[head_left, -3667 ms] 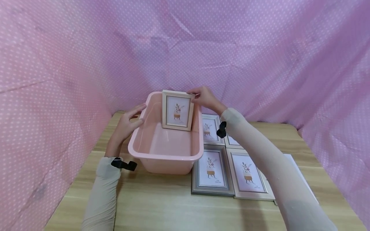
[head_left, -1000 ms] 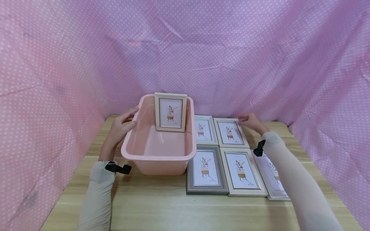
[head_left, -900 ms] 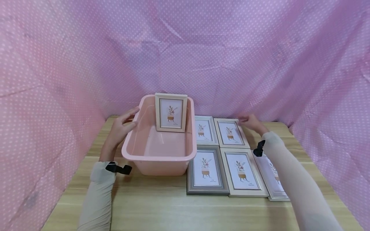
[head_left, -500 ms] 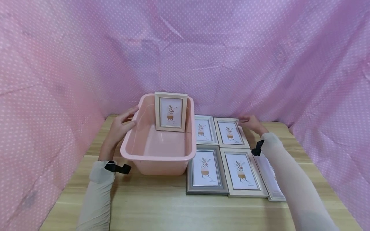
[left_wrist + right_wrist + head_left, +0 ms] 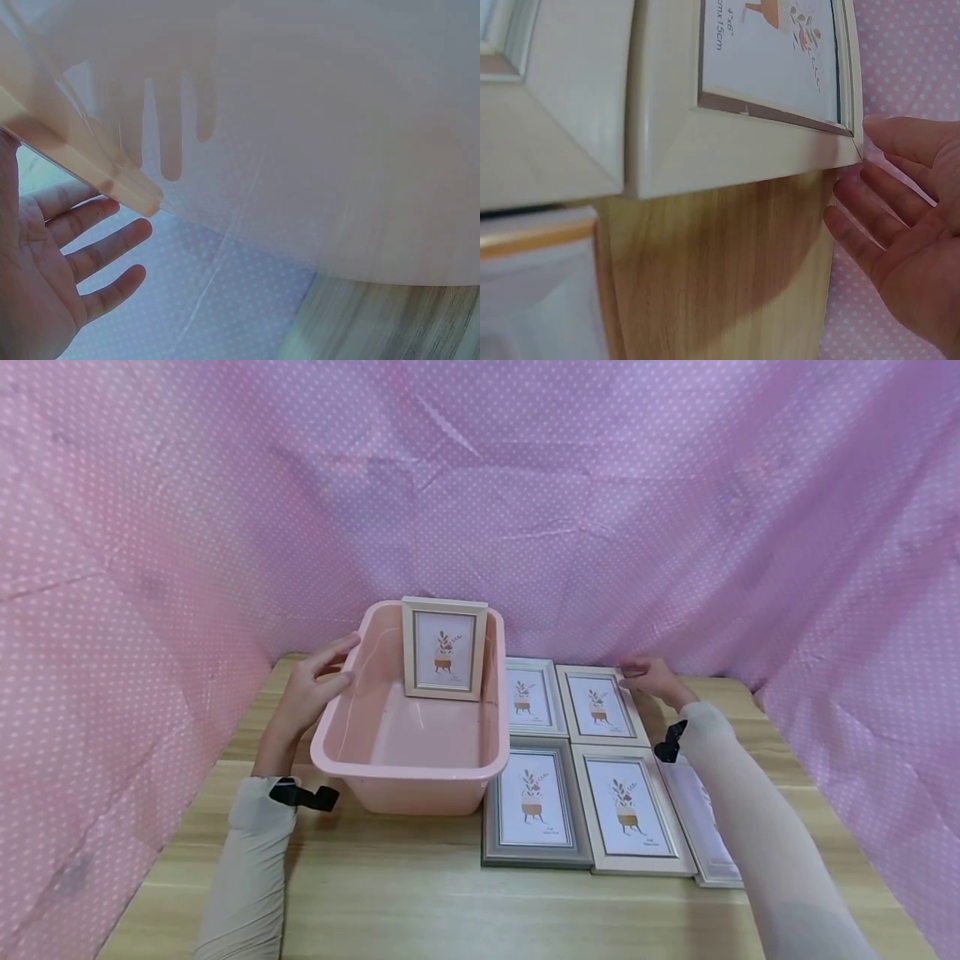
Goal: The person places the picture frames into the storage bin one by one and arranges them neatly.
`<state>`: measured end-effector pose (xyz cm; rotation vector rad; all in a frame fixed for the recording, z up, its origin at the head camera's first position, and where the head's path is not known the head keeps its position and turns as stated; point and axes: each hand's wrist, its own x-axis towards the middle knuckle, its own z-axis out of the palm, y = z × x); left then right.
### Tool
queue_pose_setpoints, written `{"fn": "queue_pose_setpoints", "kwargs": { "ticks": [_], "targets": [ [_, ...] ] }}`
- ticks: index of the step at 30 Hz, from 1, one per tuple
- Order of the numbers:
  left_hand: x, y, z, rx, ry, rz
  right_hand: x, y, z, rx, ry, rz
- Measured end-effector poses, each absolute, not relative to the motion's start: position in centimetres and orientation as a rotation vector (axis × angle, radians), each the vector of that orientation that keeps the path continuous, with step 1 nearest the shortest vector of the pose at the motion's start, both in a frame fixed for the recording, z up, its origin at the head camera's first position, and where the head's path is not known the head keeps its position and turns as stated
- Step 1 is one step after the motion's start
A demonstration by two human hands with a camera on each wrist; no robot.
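My left hand (image 5: 306,693) rests against the left rim of a pink plastic basin (image 5: 410,793). In the left wrist view its fingers (image 5: 112,247) are spread and extended just below the rim. A cream picture frame (image 5: 409,647) with a potted-plant print leans upright inside the basin at the back. My right hand (image 5: 654,681) is at the far right corner of another cream picture frame (image 5: 567,700) lying flat on the table. In the right wrist view the thumb (image 5: 900,135) is right at that frame's corner, with the other fingers loosely extended below it.
A white frame (image 5: 557,697) lies beside the basin, partly hidden by it. In the front row lie a grey frame (image 5: 491,827), a cream frame (image 5: 637,864) and a pale frame (image 5: 701,835) under the right forearm. Pink dotted cloth (image 5: 525,485) hangs behind the wooden table (image 5: 390,893).
My right hand has let go of the frame in the basin and moved right to the back right frame, where it has stayed for the last second. The left hand stays at the rim.
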<state>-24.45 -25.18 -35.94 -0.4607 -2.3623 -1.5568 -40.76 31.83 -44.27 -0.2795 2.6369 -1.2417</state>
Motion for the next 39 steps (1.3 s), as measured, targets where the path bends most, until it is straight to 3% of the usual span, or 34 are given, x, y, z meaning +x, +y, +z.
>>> {"fn": "queue_pose_setpoints", "kwargs": {
  "ticks": [39],
  "targets": [
    [-24.2,-25.0,-36.0,-0.457,-2.367,-1.485,-42.1,31.6,-45.6,-0.199,2.658,-1.138]
  ]
}}
